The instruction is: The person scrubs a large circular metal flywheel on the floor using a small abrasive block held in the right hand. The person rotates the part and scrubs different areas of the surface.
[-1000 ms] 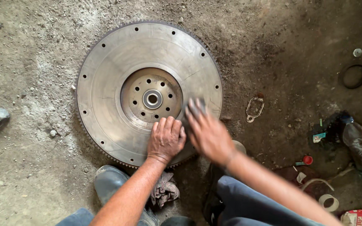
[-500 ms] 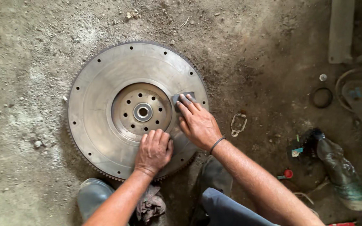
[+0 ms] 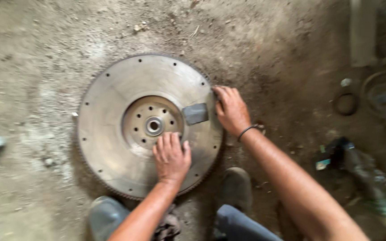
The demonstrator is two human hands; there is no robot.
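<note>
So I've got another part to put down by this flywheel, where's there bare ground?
Bare dirt floor lies left of and above the flywheel, bordered only by small stones. On the disc, the left half is free; the left hand presses its lower part, a grey pad lies right of the hub, the right hand grips the right rim. Rings and a bottle crowd the right side.

Your left hand (image 3: pixel 171 156): flat, palm down, fingers together pointing away | your right hand (image 3: pixel 231 110): fingers loosely curled, dark band at wrist | both forearms bare, reaching forward

Soft, dim, even daylight with faint shadows; motion blur smears the whole frame, worst at the right edge.
</note>
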